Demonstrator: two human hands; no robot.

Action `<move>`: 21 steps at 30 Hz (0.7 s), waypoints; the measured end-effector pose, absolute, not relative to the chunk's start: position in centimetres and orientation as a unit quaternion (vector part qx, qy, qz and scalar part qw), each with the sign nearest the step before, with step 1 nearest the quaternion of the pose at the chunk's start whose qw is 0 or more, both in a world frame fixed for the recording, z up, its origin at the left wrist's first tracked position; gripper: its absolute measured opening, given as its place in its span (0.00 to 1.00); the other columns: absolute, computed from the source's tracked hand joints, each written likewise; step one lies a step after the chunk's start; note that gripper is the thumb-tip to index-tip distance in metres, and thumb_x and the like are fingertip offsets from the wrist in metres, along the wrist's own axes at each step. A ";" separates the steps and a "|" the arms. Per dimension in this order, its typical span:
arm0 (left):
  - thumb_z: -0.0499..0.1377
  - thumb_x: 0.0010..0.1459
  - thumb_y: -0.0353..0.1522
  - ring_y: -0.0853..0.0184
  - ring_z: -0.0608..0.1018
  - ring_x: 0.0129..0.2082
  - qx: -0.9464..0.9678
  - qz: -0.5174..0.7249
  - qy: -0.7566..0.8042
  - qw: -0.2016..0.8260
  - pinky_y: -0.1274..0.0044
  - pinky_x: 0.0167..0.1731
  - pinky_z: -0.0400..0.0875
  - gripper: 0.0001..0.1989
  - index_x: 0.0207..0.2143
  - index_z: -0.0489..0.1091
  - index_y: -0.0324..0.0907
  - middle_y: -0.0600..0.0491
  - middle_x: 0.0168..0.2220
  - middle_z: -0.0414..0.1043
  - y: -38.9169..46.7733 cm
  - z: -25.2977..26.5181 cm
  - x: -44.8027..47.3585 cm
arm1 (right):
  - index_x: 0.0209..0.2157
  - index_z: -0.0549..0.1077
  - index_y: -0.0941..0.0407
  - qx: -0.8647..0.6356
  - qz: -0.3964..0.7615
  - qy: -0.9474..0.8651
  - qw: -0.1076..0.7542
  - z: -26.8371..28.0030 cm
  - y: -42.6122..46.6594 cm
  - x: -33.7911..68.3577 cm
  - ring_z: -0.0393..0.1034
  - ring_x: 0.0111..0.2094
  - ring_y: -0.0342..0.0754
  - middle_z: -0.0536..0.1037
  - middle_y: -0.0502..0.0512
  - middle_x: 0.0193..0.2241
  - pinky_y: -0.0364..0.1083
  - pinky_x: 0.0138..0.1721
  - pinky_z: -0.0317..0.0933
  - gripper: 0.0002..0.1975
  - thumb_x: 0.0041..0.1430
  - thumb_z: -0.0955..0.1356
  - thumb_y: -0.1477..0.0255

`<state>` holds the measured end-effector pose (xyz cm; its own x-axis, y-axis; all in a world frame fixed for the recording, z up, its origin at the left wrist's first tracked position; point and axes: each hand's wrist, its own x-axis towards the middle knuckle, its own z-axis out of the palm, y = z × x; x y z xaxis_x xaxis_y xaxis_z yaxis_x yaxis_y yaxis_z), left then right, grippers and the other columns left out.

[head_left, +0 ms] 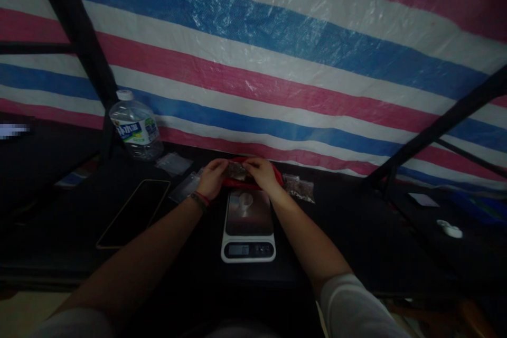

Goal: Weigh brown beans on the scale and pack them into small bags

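Observation:
Between my two hands is a small clear plastic bag with dark brownish bits in it. My left hand pinches its left side, and my right hand pinches its right side. Behind and beneath them lies something red, mostly covered by the hands, perhaps a bag or bowl. Just in front stands a white kitchen scale with a lit display. A small clear cup rests on its plate. To the right of my right hand lie filled small bags.
Empty-looking clear bags lie left of my hands, near a large clear plastic bottle. A phone lies on the black table. Farther right is a white object. Striped sheeting and dark metal bars stand behind.

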<state>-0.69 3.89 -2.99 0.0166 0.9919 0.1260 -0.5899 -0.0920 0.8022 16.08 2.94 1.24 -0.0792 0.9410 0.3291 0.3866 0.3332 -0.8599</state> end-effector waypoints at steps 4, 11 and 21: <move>0.72 0.40 0.38 0.72 0.75 0.28 0.335 0.668 0.259 0.613 0.78 0.33 0.71 0.17 0.30 0.72 0.39 0.55 0.28 0.74 4.2 -3.0 -0.9 | 0.40 0.76 0.57 -0.461 0.349 -0.641 0.504 0.4 3.1 15.4 0.74 0.37 0.47 0.80 0.54 0.37 0.44 0.38 0.65 0.14 0.51 0.71 0.68; 0.71 0.42 0.41 0.70 0.76 0.30 0.361 0.659 0.262 0.606 0.77 0.34 0.72 0.19 0.32 0.71 0.40 0.53 0.31 0.75 4.4 -3.1 -0.8 | 0.35 0.76 0.59 -0.434 0.438 -0.631 0.471 -0.1 2.3 16.1 0.74 0.34 0.48 0.80 0.54 0.33 0.46 0.38 0.67 0.15 0.46 0.73 0.66; 0.68 0.45 0.44 0.70 0.74 0.30 0.443 0.644 0.355 0.513 0.78 0.33 0.70 0.19 0.33 0.73 0.40 0.52 0.32 0.74 4.7 -3.3 -1.4 | 0.44 0.69 0.55 -0.570 0.289 -0.363 0.678 -1.0 -5.6 35.2 0.71 0.28 0.44 0.74 0.48 0.29 0.44 0.30 0.67 0.28 0.39 0.75 0.62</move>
